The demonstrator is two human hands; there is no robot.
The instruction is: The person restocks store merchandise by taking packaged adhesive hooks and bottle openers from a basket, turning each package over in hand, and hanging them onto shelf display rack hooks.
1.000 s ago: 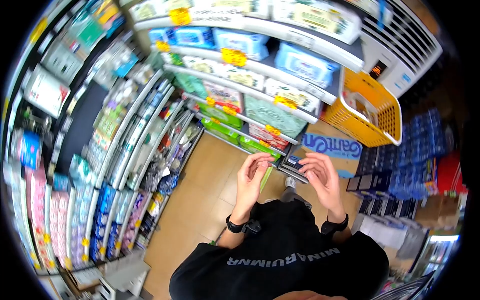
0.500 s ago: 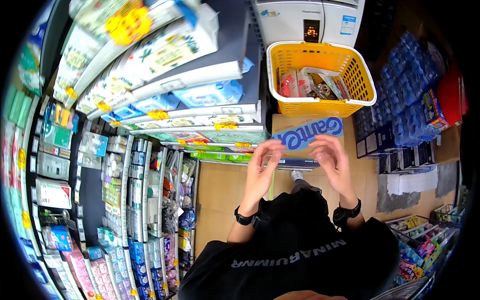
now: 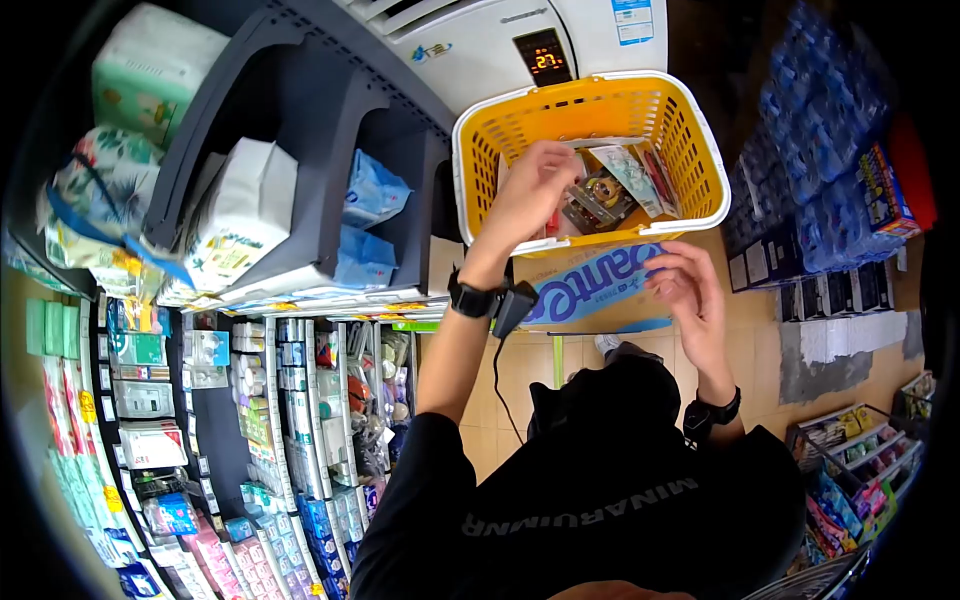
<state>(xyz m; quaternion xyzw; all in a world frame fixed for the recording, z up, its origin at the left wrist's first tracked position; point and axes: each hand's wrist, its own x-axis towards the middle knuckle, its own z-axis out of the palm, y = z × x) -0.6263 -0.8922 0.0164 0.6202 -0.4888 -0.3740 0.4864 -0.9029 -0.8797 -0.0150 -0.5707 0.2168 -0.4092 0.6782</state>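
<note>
Curled left hand [image 3: 533,188] over slotted yellow plastic basket [image 3: 612,108], grip unclear; curved right hand [image 3: 696,298], grip released

One yellow basket [image 3: 600,112], white-rimmed, holding assorted packets [image 3: 640,180]; left hand [image 3: 541,187], fingers bent, over it; right hand [image 3: 692,290], loosely curved, near its rim; printed carton [image 3: 600,288] below.

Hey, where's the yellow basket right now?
In the head view, the yellow basket sits at the upper middle, slightly right, between the white appliance and the cardboard box, with the left hand over it.
</note>
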